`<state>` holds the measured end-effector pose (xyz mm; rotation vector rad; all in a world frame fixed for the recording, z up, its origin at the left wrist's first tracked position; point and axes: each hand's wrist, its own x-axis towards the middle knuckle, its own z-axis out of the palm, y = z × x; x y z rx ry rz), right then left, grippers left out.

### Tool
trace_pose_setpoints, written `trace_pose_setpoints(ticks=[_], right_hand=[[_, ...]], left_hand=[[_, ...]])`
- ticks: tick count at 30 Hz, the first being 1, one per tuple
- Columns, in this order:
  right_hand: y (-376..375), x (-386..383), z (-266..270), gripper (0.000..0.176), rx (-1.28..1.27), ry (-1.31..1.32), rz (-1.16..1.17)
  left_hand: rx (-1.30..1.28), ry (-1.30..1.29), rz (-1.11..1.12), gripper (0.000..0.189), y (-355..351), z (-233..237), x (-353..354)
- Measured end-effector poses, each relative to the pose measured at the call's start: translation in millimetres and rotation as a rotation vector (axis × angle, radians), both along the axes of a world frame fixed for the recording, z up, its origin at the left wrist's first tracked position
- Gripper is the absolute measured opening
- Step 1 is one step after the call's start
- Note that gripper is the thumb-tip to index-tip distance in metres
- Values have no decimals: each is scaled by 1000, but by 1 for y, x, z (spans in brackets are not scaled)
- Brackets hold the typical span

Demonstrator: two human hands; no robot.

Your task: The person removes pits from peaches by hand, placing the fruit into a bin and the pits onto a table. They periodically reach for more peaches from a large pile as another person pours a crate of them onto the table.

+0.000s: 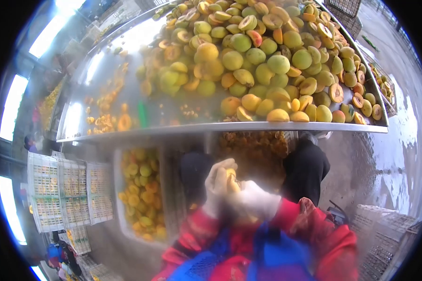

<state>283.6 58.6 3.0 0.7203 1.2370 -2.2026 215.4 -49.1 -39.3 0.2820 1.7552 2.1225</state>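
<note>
My left hand (216,183), in a white glove, is closed round a yellow-orange fruit piece (231,174) above my lap. My right hand (254,199), also gloved, is closed and meets the left one at the fruit; what lies between its fingers is blurred. Beyond both hands, a metal table (192,126) bears a large heap of whole and halved green-yellow fruits (279,64). Small orange pieces (105,122) and a blurred green object (142,114) lie on its left part.
A white crate (122,225) of fruit halves stands on the floor left of my legs. Under the table edge is a container of orange scraps (253,143). Stacked crates (70,192) stand at the left, more (380,239) at lower right. People (63,257) are at lower left.
</note>
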Motion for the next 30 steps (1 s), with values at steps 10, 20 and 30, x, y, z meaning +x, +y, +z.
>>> trace_pose_setpoints(ticks=[10, 20, 30], right_hand=[[-16, 17, -46, 21, 1033, 482, 351], [-12, 7, -30, 21, 822, 297, 336], [0, -7, -24, 10, 284, 35, -78]], left_hand=[[-185, -146, -338, 46, -27, 20, -14], [-203, -182, -86, 33, -4, 21, -5], [-67, -314, -180, 37, 1, 11, -12]])
